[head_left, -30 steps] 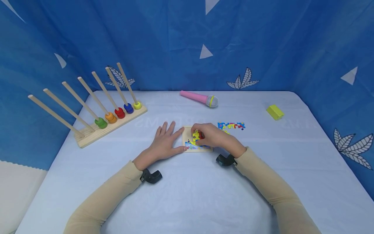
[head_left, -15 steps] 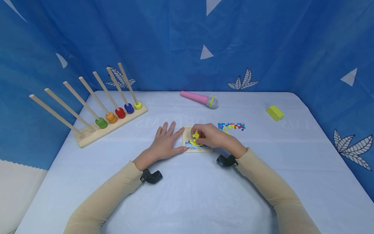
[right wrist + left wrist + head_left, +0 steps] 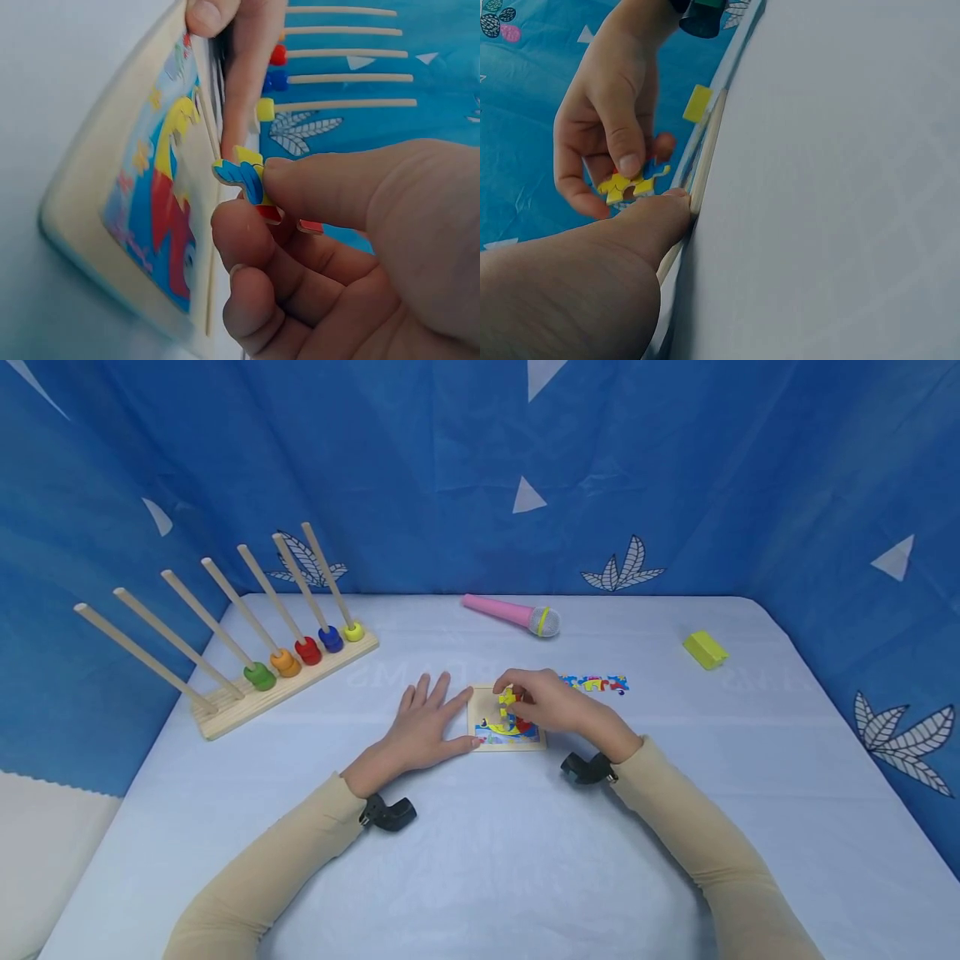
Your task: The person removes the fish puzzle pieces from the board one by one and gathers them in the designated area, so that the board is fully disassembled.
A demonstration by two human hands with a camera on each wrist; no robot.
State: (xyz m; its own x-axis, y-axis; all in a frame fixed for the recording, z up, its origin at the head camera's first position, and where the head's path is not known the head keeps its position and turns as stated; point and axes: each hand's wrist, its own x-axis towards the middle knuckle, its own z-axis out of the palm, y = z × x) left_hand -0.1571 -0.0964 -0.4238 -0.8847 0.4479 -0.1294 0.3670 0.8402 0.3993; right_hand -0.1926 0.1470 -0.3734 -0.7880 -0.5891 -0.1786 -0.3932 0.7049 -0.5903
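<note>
My right hand (image 3: 551, 702) pinches a yellow, blue and red jigsaw piece (image 3: 251, 180) between thumb and fingers. In the right wrist view the piece is lifted off the wooden puzzle tray (image 3: 82, 187). Pieces with a sea picture fill the tray's near part, and bare wood shows beyond them. Spread flat on the table, my left hand (image 3: 423, 731) touches the tray's left rim with its index fingertip and thumb. From the left wrist view, the yellow side of the held piece (image 3: 634, 187) shows beside the left thumb.
More jigsaw pieces (image 3: 596, 683) lie right of the tray, partly behind the right hand. A pink toy microphone (image 3: 510, 612) lies farther back, and a yellow-green block (image 3: 706, 649) at the right. A wooden peg rack (image 3: 300, 681) with coloured beads stands at the left.
My right hand has risen slightly and shifted right with the piece, uncovering more of the red picture on the tray. The left hand stays in place.
</note>
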